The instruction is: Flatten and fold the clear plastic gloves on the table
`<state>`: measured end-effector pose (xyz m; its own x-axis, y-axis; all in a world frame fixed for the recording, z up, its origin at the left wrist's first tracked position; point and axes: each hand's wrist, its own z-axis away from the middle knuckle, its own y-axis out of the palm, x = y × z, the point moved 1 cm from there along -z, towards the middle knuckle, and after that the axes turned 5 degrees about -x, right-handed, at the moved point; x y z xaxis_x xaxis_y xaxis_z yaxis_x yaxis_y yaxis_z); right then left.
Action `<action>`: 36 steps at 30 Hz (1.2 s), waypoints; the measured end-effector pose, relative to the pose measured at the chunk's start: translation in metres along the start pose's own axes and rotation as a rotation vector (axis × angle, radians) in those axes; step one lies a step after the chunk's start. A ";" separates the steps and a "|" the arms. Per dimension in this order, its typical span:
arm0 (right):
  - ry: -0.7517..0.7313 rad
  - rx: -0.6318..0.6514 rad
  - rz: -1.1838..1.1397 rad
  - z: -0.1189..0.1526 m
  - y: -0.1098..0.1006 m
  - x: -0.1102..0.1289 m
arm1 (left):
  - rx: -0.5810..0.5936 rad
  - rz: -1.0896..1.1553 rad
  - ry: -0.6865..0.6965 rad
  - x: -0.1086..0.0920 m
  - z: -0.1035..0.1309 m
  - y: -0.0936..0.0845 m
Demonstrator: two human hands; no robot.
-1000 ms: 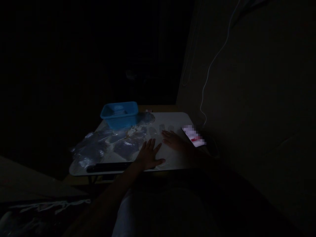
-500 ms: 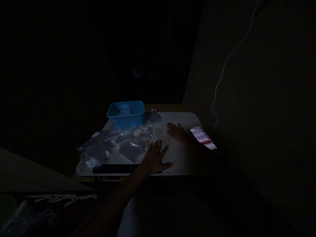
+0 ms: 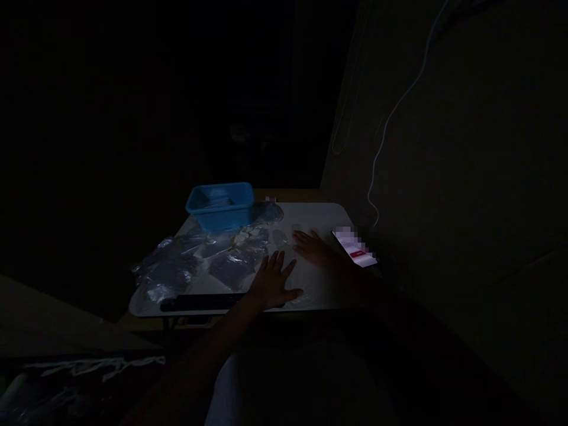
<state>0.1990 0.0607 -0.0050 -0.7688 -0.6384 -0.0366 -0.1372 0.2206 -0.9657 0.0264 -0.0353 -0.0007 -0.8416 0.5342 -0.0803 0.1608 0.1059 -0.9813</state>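
My left hand (image 3: 271,284) lies palm down with fingers spread near the front of a white table (image 3: 310,210). Beside its wrist is a long black bar (image 3: 199,303) along the table's front edge. My right hand (image 3: 312,248) rests farther back, fingers stretched out flat. Just left of its fingertips is a small translucent patch (image 3: 280,238), perhaps clear plastic. Clear plastic bags (image 3: 233,267) lie to the left of my left hand, with small pale pieces (image 3: 246,235) on or in them. Neither hand grips anything that I can see.
A blue plastic basin (image 3: 222,219) stands at the back left, with clear plastic inside. At the right edge lies a lit phone (image 3: 355,248). A white cable (image 3: 385,127) hangs along the right wall. The room is very dark.
My right hand has slid slightly back toward me over the table, and a second faint patch shows beyond its fingers. My left hand stays spread in place. The view has shifted a little.
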 end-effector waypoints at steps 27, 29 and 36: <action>-0.116 0.104 -0.098 -0.020 -0.011 0.027 | 0.006 0.026 0.018 -0.001 -0.001 -0.001; -0.111 0.087 -0.098 -0.027 -0.008 0.024 | 0.002 0.030 0.015 -0.002 -0.001 -0.001; -0.067 0.033 -0.087 -0.048 0.003 0.020 | 0.038 0.039 0.000 -0.005 0.001 -0.006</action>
<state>0.1537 0.0841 0.0033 -0.7113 -0.7022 0.0320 -0.1807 0.1386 -0.9737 0.0287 -0.0395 0.0056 -0.8352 0.5371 -0.1182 0.1734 0.0533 -0.9834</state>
